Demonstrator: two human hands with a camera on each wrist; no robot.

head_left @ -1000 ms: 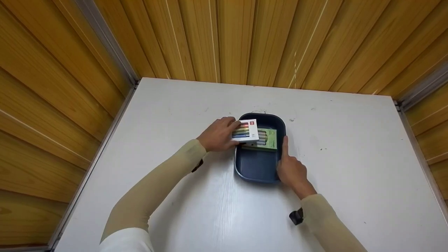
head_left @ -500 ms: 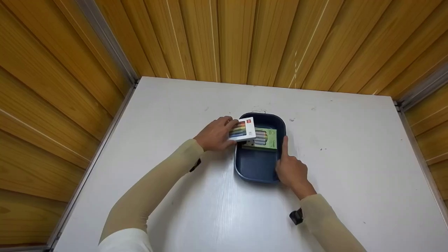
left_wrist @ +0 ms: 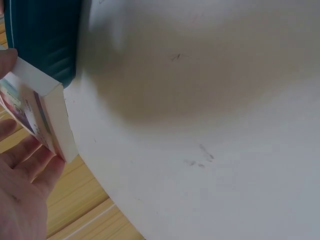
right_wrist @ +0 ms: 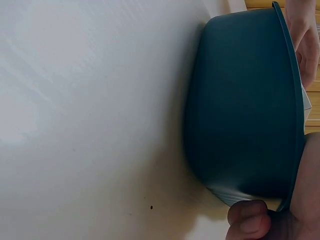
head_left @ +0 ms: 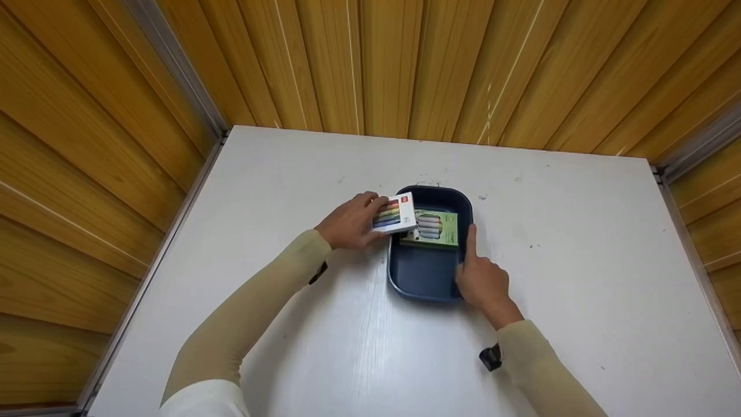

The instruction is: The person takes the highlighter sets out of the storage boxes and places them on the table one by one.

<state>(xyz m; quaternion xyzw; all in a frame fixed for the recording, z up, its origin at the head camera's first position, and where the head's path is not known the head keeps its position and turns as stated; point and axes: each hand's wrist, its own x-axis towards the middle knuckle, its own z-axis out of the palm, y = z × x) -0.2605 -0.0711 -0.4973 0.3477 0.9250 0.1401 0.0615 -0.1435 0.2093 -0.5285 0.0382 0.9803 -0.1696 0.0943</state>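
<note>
My left hand (head_left: 347, 225) holds a white box (head_left: 407, 211), its window showing a row of coloured pens, over the left rim of a dark blue tray (head_left: 425, 275). Up close in the left wrist view, the thumb lies on one side of that box (left_wrist: 55, 120) and the fingers on the other. A green box (head_left: 448, 229) printed with pens lies inside the tray, partly covered by the white one. At the tray's right side my right hand (head_left: 485, 282) grips the rim, index finger stretched along it. The right wrist view shows curled fingers (right_wrist: 250, 220) at the tray wall.
The tray stands on a white table (head_left: 584, 260) with small dark marks. Wood-panelled walls (head_left: 385, 69) rise behind it and at both sides. Dark wrist devices show below the sleeves, one (head_left: 490, 358) at the right wrist.
The left hand has drawn the white box leftward and turned it slightly, uncovering more of the green box. The right hand and tray have stayed in place.
</note>
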